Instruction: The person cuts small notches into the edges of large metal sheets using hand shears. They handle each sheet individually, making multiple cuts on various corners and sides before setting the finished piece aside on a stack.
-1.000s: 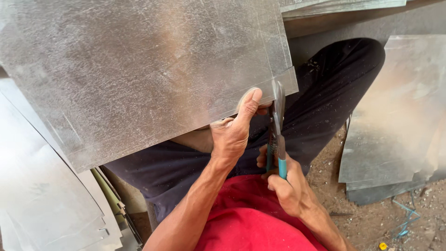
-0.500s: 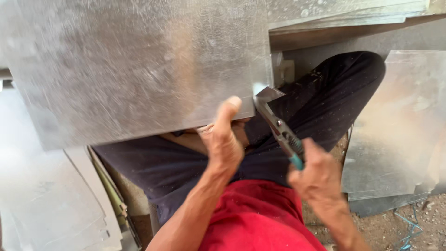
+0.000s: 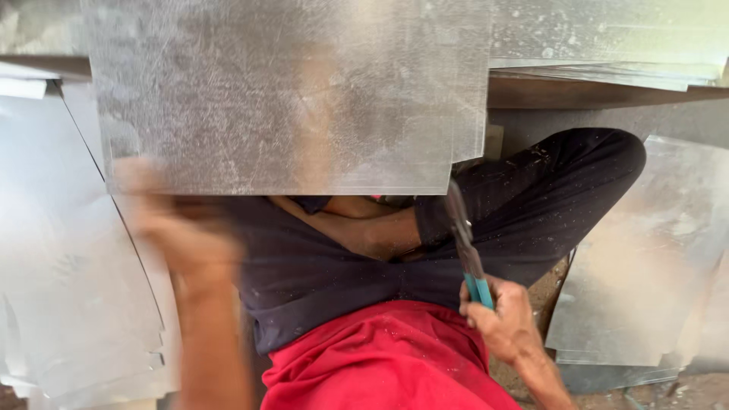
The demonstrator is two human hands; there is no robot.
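We held a pair of tin snips [image 3: 465, 244] in our right hand [image 3: 507, 320], the fingers wrapped tight round the blue-green handles, with the dark blades pointing up toward the lower right corner of the galvanised metal sheet [image 3: 288, 91]. That sheet lay across our lap and filled most of the upper view, its bottom edge running level above our dark trousers [image 3: 531, 205] and red shirt [image 3: 387, 361]. At its lower right corner a rectangular notch was already out of the sheet, so that the edge stepped up there, and the tips of the snips sat just beside that step, near it but, as far as we could tell, not biting into the metal. Our left hand [image 3: 178, 228] was at the lower left corner of the sheet, badly blurred; it was close against the bottom edge, yet we could not tell whether it was gripping the sheet or open beside it. We judged the corner cut on the right as done, and the rest of the bottom edge looked straight and untouched, the left corner still square where it showed. More flat sheets [image 3: 68, 250] lay stacked at our left, another leaned at our right [image 3: 645, 281], and further pieces rested on a dark ledge [image 3: 600, 93] above our knee.
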